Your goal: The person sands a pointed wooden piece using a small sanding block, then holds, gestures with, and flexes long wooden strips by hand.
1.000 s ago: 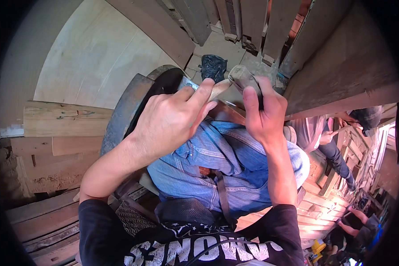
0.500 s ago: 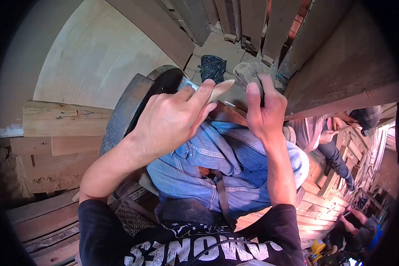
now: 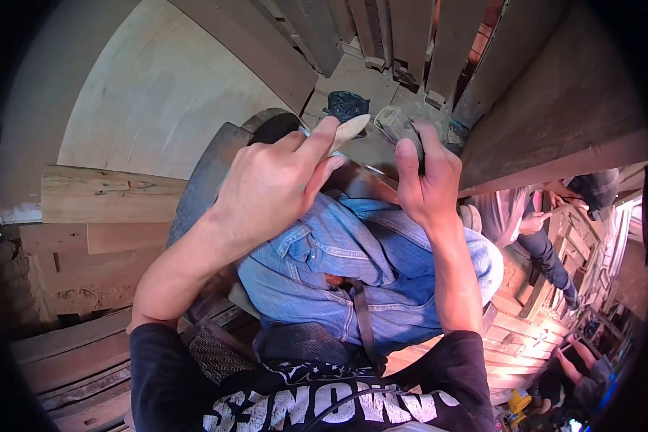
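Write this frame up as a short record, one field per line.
Left hand: grips a pale wooden piece, tapered tip out
Right hand: grips a greyish block between thumb and fingers
Between them: tip beside the block, narrow gap in view
Below: blue jeans
Floor ahead: black plastic bag
Right side: another person, dark cap
Unclear: block's material

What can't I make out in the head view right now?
- Head view: the pale piece's rear end, hidden by the left hand.
- Head view: the block's near end, hidden by the right hand.
- Head view: any contents of the black bag, hidden by its folds.
- Head view: the co-worker's work, too small.
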`<action>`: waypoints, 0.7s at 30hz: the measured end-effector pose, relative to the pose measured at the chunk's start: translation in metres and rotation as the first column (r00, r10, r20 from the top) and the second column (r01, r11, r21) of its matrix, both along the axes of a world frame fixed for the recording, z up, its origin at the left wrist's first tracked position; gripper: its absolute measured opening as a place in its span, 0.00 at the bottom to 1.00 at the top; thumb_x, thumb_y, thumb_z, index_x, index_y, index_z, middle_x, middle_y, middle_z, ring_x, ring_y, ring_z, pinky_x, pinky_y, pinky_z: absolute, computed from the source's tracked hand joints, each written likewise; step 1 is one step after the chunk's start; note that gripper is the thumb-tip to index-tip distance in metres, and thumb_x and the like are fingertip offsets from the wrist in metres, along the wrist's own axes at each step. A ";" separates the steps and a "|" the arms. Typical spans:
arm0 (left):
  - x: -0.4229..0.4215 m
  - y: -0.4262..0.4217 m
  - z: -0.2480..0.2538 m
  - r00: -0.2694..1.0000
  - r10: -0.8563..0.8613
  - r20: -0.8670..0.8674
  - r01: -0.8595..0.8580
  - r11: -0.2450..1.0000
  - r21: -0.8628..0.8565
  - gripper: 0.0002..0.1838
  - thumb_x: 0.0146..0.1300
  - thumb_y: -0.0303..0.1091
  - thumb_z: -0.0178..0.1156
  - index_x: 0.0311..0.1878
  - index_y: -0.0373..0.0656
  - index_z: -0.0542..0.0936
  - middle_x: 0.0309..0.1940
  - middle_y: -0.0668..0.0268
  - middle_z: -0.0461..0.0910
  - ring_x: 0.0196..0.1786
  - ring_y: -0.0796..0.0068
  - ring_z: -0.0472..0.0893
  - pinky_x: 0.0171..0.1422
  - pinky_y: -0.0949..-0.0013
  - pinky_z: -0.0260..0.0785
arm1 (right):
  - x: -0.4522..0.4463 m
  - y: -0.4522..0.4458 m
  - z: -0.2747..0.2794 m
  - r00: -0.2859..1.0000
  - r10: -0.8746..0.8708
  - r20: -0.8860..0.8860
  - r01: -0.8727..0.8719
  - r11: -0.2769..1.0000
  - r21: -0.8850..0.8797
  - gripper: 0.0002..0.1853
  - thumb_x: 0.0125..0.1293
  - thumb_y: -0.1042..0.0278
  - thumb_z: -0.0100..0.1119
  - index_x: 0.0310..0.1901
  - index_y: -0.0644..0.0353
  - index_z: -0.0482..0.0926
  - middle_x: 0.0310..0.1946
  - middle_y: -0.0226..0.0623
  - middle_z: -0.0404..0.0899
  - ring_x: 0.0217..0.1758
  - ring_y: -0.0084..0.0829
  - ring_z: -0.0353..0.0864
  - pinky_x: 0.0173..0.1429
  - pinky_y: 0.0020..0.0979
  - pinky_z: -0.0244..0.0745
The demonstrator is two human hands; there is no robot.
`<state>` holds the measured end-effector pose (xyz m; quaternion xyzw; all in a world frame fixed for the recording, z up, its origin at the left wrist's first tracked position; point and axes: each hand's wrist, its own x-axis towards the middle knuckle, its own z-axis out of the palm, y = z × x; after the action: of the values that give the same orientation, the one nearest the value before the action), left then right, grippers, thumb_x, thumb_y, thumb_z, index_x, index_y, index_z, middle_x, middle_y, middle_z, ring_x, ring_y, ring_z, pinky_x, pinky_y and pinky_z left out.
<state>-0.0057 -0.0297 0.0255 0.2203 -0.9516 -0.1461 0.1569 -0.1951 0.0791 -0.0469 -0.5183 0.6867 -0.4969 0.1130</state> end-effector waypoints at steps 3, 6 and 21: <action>-0.001 0.005 0.001 1.000 -0.007 0.025 0.007 1.000 0.004 0.23 0.62 0.33 0.67 0.60 0.41 0.75 0.31 0.55 0.82 0.29 0.54 0.83 0.30 0.60 0.75 | -0.001 0.000 0.003 1.000 -0.009 -0.016 0.010 1.000 0.023 0.18 0.70 0.56 0.58 0.49 0.65 0.77 0.29 0.53 0.82 0.33 0.54 0.84 0.36 0.42 0.76; -0.001 0.007 0.002 0.995 -0.015 0.096 0.012 0.999 0.030 0.23 0.62 0.33 0.68 0.60 0.41 0.75 0.31 0.55 0.82 0.29 0.54 0.83 0.30 0.59 0.75 | -0.003 0.000 0.002 0.999 -0.025 -0.028 0.025 1.000 0.009 0.18 0.70 0.56 0.57 0.49 0.65 0.76 0.29 0.54 0.81 0.33 0.54 0.84 0.36 0.43 0.76; -0.004 -0.002 0.005 0.999 0.043 -0.005 -0.043 0.998 0.055 0.23 0.63 0.33 0.68 0.60 0.36 0.76 0.31 0.47 0.82 0.33 0.47 0.84 0.36 0.59 0.76 | -0.005 0.001 0.001 0.998 -0.041 -0.057 0.033 0.992 -0.121 0.17 0.69 0.59 0.59 0.49 0.66 0.76 0.28 0.55 0.81 0.31 0.56 0.83 0.33 0.45 0.75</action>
<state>-0.0095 -0.0316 0.0305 0.2445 -0.9417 -0.1693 0.1571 -0.2000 0.0801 -0.0463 -0.5259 0.6682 -0.5237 0.0520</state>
